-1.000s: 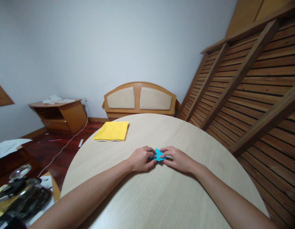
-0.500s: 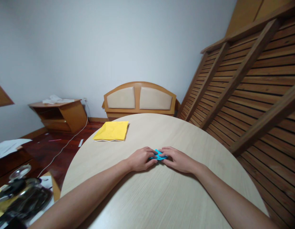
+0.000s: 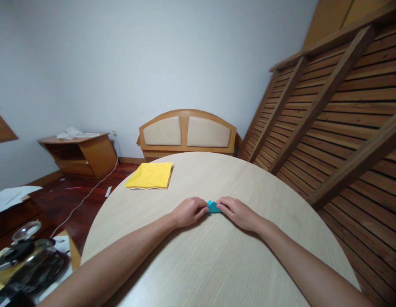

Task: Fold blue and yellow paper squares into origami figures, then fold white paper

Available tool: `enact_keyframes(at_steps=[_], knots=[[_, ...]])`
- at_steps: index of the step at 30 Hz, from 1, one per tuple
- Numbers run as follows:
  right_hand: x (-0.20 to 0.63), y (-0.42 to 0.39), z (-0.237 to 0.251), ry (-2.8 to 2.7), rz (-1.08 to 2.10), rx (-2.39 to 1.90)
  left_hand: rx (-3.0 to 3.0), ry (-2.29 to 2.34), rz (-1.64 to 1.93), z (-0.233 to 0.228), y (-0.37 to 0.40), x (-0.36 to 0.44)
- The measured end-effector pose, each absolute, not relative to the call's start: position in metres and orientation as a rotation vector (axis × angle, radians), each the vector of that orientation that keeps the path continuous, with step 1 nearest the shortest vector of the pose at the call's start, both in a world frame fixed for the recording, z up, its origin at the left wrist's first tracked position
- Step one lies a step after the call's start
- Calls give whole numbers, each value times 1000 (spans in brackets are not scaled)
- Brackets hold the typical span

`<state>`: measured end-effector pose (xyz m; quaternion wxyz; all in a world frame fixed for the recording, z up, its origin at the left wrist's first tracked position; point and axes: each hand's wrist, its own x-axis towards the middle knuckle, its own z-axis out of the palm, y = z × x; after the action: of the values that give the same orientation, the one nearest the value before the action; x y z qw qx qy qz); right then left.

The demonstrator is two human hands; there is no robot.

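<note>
Between my two hands is a small folded piece of blue paper point(image 3: 213, 208), low over the middle of the round table point(image 3: 198, 264). The fingers of my left hand point(image 3: 190, 212) pinch its left end. At the right end, my right hand point(image 3: 235, 210) grips it between thumb and fingers. A peak shows at the top of the paper, and its near face looks darker teal. My fingers cover both of its ends.
A yellow stack of paper or a packet point(image 3: 149, 175) lies on the table's far left. Behind the table stands a headboard point(image 3: 187, 115). Wooden slats point(image 3: 313, 115) lean on the right. At lower left, a glass pot point(image 3: 41, 264) sits beside papers; a cabinet point(image 3: 95, 157) stands farther back.
Both hands have shifted their fingers outward to the paper's ends. The paper's near side now faces me, darker and more upright, where before it lay flatter under my fingertips.
</note>
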<state>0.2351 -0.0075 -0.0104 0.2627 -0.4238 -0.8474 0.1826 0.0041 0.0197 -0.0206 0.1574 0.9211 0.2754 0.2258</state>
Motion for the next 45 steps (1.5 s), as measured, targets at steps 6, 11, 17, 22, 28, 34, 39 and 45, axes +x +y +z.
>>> enact_keyframes(at_steps=[6, 11, 17, 22, 28, 34, 39, 45], knots=[[235, -6, -12, -2287, 487, -1135, 2436, 835, 695, -27, 19, 4], [237, -4, -15, -2256, 500, -1104, 2411, 805, 702, -28, 20, 4], [239, -1, -20, -2281, 418, -1100, 2622, 762, 713, -27, 19, 6], [241, 0, -21, -2379, 346, -1117, 2737, 763, 702, -24, 16, 6], [240, -5, -17, -2426, 329, -1105, 2800, 726, 653, -19, 16, 4], [246, -5, -21, -2492, 289, -1153, 2866, 614, 429, -17, 16, 1], [250, -1, -26, -2501, 178, -1268, 2885, 627, 302, -17, 15, -2], [248, 1, -23, -2425, 57, -1355, 2919, 532, 365, -12, 18, -3]])
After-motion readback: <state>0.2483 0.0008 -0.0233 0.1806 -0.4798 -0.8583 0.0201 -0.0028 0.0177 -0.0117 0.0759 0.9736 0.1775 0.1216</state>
